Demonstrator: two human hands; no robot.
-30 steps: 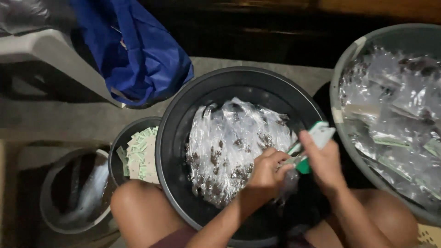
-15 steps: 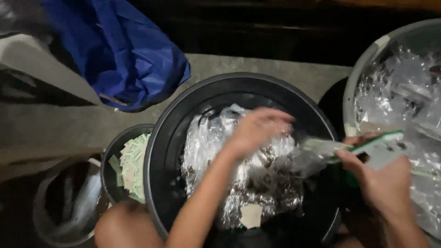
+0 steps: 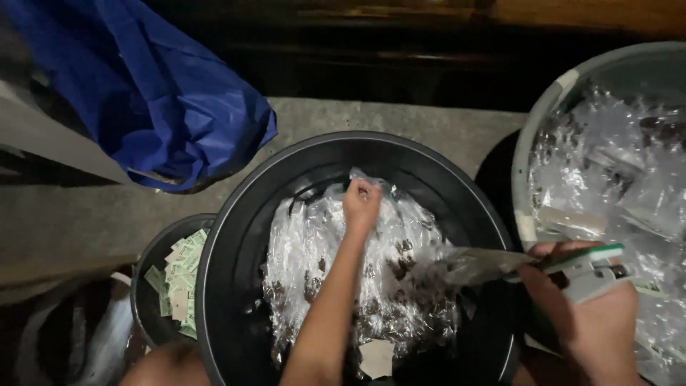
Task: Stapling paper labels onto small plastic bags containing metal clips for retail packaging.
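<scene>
A large black basin (image 3: 236,236) in front of me holds a heap of clear plastic packets (image 3: 400,286) with dark bits inside. My left hand (image 3: 362,202) reaches to the far side of the heap, its fingers pinched on the top edge of one packet. To the right, over the basin's rim, my right hand (image 3: 593,322) grips a green and white stapler (image 3: 589,268). A clear packet (image 3: 479,264) sticks out of the stapler's jaws toward the left.
A grey basin (image 3: 532,143) at the right holds more clear packets (image 3: 614,179). A small black bucket (image 3: 153,250) at the lower left holds green paper slips (image 3: 179,275). A blue bag (image 3: 157,100) lies at the upper left on concrete floor (image 3: 443,125). My bare knee (image 3: 168,368) is below.
My left hand has moved away from the stapler and reached to the far side of the packet heap. My right hand with the stapler has shifted right, a packet in its jaws.
</scene>
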